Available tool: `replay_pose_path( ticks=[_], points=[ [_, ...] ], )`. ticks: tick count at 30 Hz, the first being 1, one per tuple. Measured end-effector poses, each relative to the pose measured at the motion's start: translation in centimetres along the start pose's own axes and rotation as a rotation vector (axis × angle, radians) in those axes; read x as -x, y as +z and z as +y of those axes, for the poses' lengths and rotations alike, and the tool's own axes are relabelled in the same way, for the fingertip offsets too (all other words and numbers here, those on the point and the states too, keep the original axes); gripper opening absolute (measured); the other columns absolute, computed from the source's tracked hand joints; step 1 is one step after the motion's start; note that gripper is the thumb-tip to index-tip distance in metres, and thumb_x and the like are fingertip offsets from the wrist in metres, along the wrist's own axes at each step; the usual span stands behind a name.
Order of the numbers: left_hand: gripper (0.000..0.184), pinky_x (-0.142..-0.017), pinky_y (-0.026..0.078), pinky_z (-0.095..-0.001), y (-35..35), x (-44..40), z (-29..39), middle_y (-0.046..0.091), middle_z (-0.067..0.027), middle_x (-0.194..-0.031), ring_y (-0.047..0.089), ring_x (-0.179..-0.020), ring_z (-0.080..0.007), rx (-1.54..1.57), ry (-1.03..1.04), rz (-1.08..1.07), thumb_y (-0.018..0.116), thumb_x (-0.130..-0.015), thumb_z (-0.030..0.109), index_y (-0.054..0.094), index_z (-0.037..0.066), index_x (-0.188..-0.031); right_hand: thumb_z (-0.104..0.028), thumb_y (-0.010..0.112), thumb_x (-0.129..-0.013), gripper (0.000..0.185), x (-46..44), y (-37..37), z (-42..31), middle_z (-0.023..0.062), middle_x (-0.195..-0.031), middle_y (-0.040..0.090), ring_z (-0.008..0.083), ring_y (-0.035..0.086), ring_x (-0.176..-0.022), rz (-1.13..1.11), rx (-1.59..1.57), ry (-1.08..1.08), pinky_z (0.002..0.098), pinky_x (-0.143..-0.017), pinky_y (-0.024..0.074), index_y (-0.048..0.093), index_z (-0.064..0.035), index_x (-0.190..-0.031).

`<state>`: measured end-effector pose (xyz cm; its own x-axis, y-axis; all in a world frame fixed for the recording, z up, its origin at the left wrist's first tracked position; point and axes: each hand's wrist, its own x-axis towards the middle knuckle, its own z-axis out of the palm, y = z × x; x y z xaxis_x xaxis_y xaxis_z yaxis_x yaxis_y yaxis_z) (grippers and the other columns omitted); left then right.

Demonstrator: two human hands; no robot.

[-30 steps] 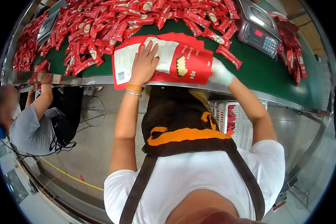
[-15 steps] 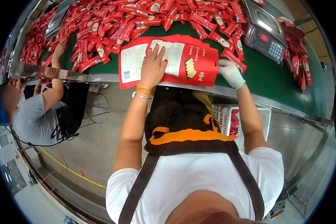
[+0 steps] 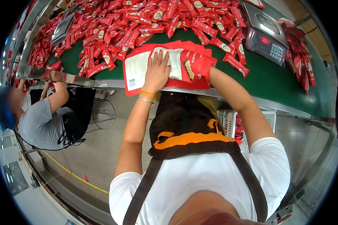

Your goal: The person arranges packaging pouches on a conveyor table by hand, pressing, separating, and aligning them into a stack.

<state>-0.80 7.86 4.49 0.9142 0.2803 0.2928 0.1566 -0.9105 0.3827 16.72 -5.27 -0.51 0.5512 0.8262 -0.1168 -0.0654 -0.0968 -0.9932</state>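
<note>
Hand on the left (image 3: 157, 73) spreads flat, unclenched, over red pouches (image 3: 191, 84) on the desk (image 3: 268, 83), the right hand's grip impossible to tell, hidden at their right end, where its push could skew them towards packets (image 3: 172, 27) beyond should the palm slip.

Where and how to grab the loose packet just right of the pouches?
I'd pinch the packet across its narrow width, near its right end, coming from above on the person's side. It's long, slim and lies slanted; that end points away from the pouches over the green surface, while other packets crowd its far side.
</note>
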Motion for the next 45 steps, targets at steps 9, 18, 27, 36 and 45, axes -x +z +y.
replay_pose_path(
  ticks=[9,18,27,36,45],
  points=[
    [0.064,-0.115,0.020,-0.0533,2.6,-1.6,1.6,0.033,-0.0246,-0.152,0.031,-0.141,-0.0389,-0.091,-0.158,0.044,0.043,-0.095,0.035,0.034,-0.006,-0.144,-0.020,0.065,-0.089,0.034,1.3,-0.3,-0.4,0.0054,-0.108,0.068,0.0114,0.060,-0.100,0.003,0.025,0.003,0.0288,-0.087,0.0491,0.064,0.0017,-0.115],
    [0.051,-0.115,0.022,-0.0535,2.6,-1.2,1.6,0.044,-0.0194,-0.146,0.034,-0.139,-0.0383,-0.074,-0.147,0.081,0.041,-0.097,0.033,0.050,0.006,-0.139,-0.020,0.067,-0.084,0.043,14.3,-15.3,-11.2,0.0099,-0.106,0.069,0.0151,0.065,-0.096,0.331,0.290,0.118,0.0266,-0.092,0.0476,0.063,0.0070,-0.118],
    [0.046,-0.113,0.024,-0.0543,2.6,-0.9,1.9,0.048,-0.0201,-0.142,0.038,-0.136,-0.0389,-0.041,-0.134,0.136,0.045,-0.096,0.032,0.056,0.007,-0.132,-0.044,0.069,-0.078,0.051,2.1,-18.0,-7.3,0.0138,-0.128,0.057,0.0337,0.053,-0.117,0.773,1.493,-0.173,0.0458,-0.098,0.0416,0.062,-0.0239,-0.124],
    [0.046,-0.111,0.028,-0.0549,1.9,-1.0,2.2,0.050,-0.0220,-0.138,0.041,-0.133,-0.0390,-0.042,-0.130,0.173,0.052,-0.093,0.032,0.057,0.004,-0.129,-0.021,0.061,-0.087,0.035,-14.2,-2.1,-11.6,0.0104,-0.130,0.057,0.0317,0.052,-0.119,0.253,1.139,-0.813,0.0417,-0.100,0.0450,0.062,-0.0142,-0.121],
    [0.048,-0.113,0.025,-0.0534,1.3,-0.6,2.2,0.047,-0.0212,-0.142,0.039,-0.136,-0.0377,0.023,-0.165,0.167,0.052,-0.092,0.032,0.055,0.005,-0.132,-0.028,0.054,-0.092,0.032,-24.5,2.1,-15.1,0.0153,-0.128,0.058,0.0343,0.054,-0.120,-0.178,1.874,-0.327,0.0571,-0.107,0.0287,0.060,-0.0157,-0.121]
  ],
)
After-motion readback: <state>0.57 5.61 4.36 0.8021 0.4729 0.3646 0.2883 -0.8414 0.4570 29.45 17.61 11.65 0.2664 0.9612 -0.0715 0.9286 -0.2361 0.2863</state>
